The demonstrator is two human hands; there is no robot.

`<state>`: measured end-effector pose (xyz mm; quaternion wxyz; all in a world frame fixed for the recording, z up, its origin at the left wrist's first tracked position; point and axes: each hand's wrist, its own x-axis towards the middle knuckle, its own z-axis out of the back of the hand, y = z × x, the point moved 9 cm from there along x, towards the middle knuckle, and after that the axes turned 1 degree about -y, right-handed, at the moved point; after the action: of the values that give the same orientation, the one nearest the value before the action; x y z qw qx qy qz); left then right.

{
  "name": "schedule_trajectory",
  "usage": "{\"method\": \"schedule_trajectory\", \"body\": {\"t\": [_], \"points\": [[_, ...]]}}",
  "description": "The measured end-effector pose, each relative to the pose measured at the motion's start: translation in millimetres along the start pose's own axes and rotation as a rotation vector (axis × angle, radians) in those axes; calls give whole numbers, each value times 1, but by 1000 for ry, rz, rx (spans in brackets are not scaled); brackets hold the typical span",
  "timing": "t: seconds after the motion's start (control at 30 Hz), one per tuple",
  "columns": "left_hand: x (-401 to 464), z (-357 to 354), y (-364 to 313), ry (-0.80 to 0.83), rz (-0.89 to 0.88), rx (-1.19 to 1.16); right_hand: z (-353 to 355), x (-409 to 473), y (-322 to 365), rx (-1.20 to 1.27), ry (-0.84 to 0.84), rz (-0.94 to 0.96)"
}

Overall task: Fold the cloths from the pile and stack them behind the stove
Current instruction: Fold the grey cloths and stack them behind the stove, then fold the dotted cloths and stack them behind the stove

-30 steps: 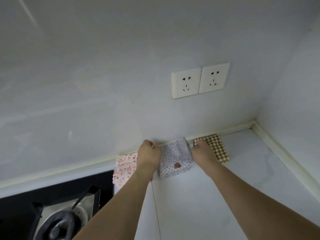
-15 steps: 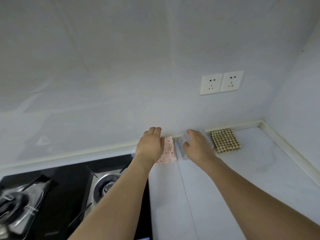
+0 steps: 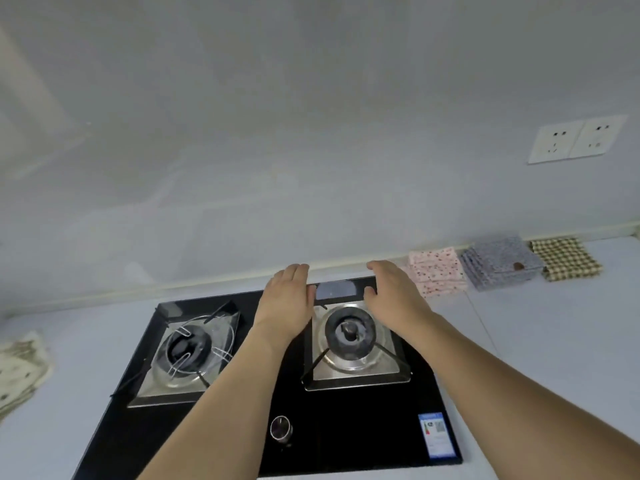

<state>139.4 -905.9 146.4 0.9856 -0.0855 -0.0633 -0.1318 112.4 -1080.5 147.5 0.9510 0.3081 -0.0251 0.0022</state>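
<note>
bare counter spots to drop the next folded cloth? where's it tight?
Free: counter right of the stove, in front of the pink cloth, grey cloth and checked cloth; also between the stove and the pile on the left. Tight: the strip behind the stove, where the left hand and right hand hover.

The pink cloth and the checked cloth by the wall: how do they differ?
The pink cloth is pale with small dark specks; the checked cloth has a brown and cream grid. The pink cloth lies nearest the stove, while the checked cloth lies farthest, beyond the blue-grey cloth. Both are folded flat against the wall.
</note>
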Motion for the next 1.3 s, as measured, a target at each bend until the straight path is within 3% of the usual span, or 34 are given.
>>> {"method": "schedule_trajectory", "body": {"t": [0.27,0.67,1.0,1.3], "points": [[-55,16,100,-19,43,30,-73,-12,95,-20,91,60],[-150,58,359,-7,209,-14,-226,-27,309,-76,208,157],[-215,70,478,0,346,-63,-317,-29,422,-26,304,277],[-274,66,634,18,400,-156,-436,-39,531,-60,349,295]]}}
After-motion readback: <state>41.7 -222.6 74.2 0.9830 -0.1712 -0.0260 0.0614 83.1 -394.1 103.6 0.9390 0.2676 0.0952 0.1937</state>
